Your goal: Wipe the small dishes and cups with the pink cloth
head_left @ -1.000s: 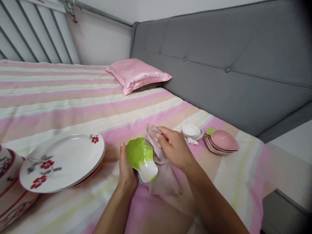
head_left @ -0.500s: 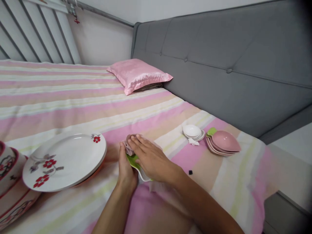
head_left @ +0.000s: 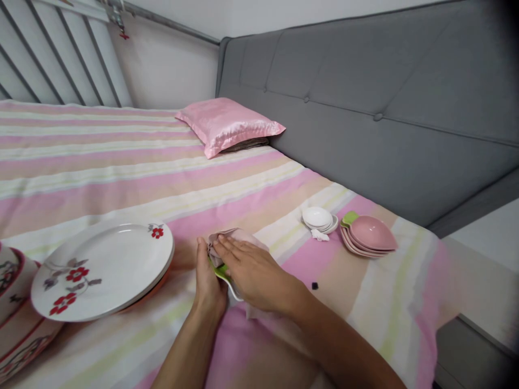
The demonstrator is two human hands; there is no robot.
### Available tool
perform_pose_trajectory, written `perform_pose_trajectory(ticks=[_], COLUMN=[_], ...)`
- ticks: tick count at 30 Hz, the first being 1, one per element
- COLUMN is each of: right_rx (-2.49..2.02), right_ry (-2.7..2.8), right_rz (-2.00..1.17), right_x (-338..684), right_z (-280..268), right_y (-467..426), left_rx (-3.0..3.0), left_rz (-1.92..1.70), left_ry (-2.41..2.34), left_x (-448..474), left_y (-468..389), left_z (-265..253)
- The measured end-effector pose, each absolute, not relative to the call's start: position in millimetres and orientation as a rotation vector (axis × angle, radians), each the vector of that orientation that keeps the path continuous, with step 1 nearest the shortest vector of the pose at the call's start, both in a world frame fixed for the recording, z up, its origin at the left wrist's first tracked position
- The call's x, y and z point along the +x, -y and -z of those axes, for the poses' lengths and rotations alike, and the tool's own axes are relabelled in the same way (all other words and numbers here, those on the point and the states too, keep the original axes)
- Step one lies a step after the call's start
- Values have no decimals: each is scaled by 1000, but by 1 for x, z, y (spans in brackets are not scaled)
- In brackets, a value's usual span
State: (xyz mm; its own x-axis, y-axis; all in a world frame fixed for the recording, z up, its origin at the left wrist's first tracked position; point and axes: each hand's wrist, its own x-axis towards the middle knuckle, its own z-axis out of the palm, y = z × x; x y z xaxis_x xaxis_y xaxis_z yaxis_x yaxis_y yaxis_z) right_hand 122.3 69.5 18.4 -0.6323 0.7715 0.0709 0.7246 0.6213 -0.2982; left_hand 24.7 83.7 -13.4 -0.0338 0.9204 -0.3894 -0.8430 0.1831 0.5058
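While our left grip curls round the left side of the green-and-white dish, our right grip lies flat, fingers extended, on the cloth over it. We have the dish between both palms; long axis apparently slants far-left to near-right.

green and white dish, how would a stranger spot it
On the striped bedspread, find the left hand and right hand, lower middle. Between them is the green and white dish, partly covered by a pale cloth. Unlike the flowered plate and pink dishes, its rim runs from bright green to white.
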Motion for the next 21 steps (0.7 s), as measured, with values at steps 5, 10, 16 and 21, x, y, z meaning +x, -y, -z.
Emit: perform_pose_trajectory(ticks=[5, 10, 16, 21], right_rx=[-1247, -1303, -1434, -1569], right_ry=[2640, 2644, 2688, 2760], right_rz=[-410, -376, -325, -278], right_x=[123, 125, 126, 124], right_z=[-25, -37, -44, -54], right_y=[-66, -62, -59, -56], left_rx=[143, 195, 253, 266], left_rz=[-1414, -1398, -1338, -1317], left_ry=[-703, -717, -754, -744], left_x=[25, 26, 28, 28], left_y=[-83, -82, -78, -78], left_z=[13, 12, 9, 11])
